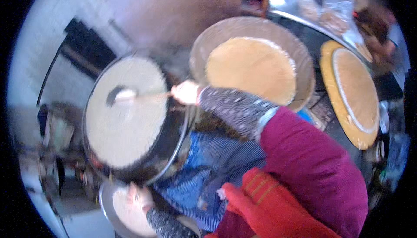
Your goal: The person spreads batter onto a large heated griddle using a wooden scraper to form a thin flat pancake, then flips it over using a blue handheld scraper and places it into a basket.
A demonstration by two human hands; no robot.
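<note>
My right hand [186, 92] is closed round the end of a wooden-handled batter spreader [150, 96], held level over a round griddle. A layer of pale batter [126, 138] covers most of the griddle, with a dark round patch [114, 95] around the spreader's head. The head looks whitish and is too blurred to make out fully. Lower down, my left hand [140, 199] is over a metal basin [104, 201] of pale batter, near its griddle side. Its fingers look spread, with nothing visible in them, though motion smears them.
Beyond my right forearm stands a wide round tray [200, 55] bearing tan flatbreads. Farther right, a round yellow board [329, 70] carries another flatbread. Plastic bags [339, 14] lie on a surface at the back right, near another person's arm [386, 49]. A wall stands at the left.
</note>
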